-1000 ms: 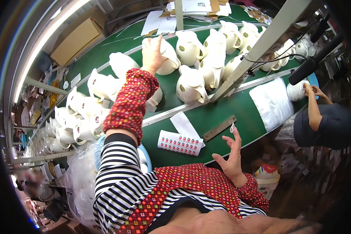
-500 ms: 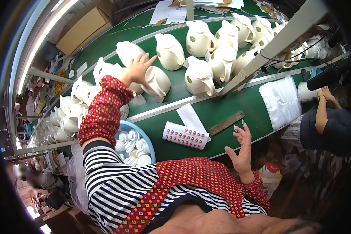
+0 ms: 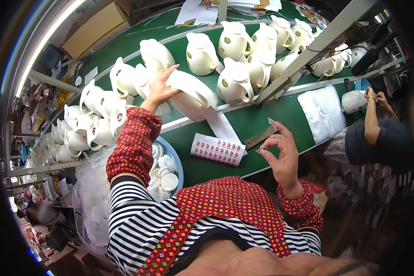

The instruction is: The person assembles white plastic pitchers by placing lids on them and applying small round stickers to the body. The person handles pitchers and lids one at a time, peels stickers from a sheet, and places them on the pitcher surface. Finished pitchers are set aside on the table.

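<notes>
A cream jug (image 3: 188,94) leans off the belt toward me. My left hand (image 3: 162,89) is closed on its upper side, and the far fingers are partly hidden. My right hand (image 3: 284,158) is raised over the near table edge, its thumb and index finger curved and apart. A small red-and-white sticker (image 3: 272,122) clings to the index fingertip, and another small bit seems to sit at the thumb tip. Between my hands lies a sheet of red and green stickers (image 3: 217,149), with a white paper strip (image 3: 223,125) partly under it.
Several cream jugs (image 3: 201,54) stand along the green belt. Left of me are a blue basin (image 3: 181,172) of white lids and a clear plastic bag (image 3: 94,198). A flat bar (image 3: 262,137), plastic bags (image 3: 322,110) and a slanting metal post (image 3: 303,60) are at right, where a co-worker handles a jug.
My left hand has taken hold of a jug and tilted it toward me off its place. My right hand has risen slightly, its thumb and index finger curling toward each other.
</notes>
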`<state>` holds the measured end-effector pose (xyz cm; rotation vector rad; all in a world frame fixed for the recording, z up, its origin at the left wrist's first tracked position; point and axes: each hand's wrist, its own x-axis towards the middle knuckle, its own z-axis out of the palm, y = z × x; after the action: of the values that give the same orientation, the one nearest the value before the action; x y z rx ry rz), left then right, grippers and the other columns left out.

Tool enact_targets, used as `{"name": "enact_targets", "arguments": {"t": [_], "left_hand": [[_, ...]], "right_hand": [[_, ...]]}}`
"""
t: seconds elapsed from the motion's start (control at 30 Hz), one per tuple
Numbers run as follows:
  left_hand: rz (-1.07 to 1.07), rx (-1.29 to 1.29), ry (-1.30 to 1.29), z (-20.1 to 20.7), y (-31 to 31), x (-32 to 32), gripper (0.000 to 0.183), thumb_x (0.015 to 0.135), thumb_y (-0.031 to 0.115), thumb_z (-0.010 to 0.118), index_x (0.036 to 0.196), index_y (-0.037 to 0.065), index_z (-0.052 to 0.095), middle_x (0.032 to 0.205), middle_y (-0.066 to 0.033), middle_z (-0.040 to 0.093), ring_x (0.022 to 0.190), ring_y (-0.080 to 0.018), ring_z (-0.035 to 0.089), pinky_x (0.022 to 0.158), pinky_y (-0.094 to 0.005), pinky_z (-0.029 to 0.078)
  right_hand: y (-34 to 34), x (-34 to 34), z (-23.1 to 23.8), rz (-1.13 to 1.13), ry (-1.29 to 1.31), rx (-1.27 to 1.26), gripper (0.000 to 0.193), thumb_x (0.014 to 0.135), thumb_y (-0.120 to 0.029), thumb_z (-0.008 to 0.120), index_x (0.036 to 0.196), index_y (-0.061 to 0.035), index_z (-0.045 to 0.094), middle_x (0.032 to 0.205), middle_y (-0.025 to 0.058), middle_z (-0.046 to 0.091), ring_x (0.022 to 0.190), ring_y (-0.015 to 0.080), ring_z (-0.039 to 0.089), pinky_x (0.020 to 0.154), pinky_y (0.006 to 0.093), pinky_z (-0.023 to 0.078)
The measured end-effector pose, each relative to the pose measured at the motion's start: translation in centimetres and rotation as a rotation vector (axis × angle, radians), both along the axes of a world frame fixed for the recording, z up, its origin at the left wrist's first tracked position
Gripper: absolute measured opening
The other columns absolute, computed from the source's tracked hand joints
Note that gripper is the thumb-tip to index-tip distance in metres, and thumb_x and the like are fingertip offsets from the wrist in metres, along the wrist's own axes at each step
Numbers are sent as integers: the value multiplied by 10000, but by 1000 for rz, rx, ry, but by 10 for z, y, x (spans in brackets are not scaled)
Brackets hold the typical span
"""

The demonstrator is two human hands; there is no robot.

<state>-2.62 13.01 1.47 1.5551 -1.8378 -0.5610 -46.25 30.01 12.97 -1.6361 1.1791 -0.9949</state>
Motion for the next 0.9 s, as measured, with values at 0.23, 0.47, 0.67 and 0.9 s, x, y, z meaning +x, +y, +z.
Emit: {"name": "enact_targets", "arguments": {"t": [0.23, 0.47, 0.67, 0.9], "left_hand": [[-361, 562, 991, -10, 94, -22, 681, 944, 354, 670, 1504, -5, 526, 1307, -88, 676, 1188, -166, 634, 1067, -323, 481], [-530, 630, 997, -30, 133, -78, 713, 809, 272, 622, 1466, -2, 576, 1324, -127, 678, 1187, -192, 636, 1061, -316, 486], [-557, 706, 1030, -28, 134, -73, 717, 802, 284, 651, 1470, 32, 586, 1326, -117, 682, 1190, -205, 645, 1072, -321, 485], [-606, 720, 1027, -28, 128, -78, 719, 839, 370, 706, 1448, 3, 598, 1391, -134, 649, 1251, -204, 603, 1123, -339, 442]], "right_hand": [[18, 60, 45, 312, -436, 436, 496, 888, 41, 730, 1353, 47, 556, 977, 80, 707, 1039, 135, 651, 998, 297, 461], [36, 88, 36, 411, -104, 468, 644, 869, 7, 751, 1450, 55, 476, 884, 26, 733, 908, 79, 649, 980, 284, 455], [53, 91, 28, 473, 69, 387, 793, 847, 16, 744, 1561, -52, 404, 862, 27, 708, 913, 114, 633, 1000, 296, 436], [46, 93, 30, 619, 210, 140, 896, 837, 26, 734, 1618, -31, 298, 885, 23, 715, 1066, 195, 580, 1110, 367, 351]]}}
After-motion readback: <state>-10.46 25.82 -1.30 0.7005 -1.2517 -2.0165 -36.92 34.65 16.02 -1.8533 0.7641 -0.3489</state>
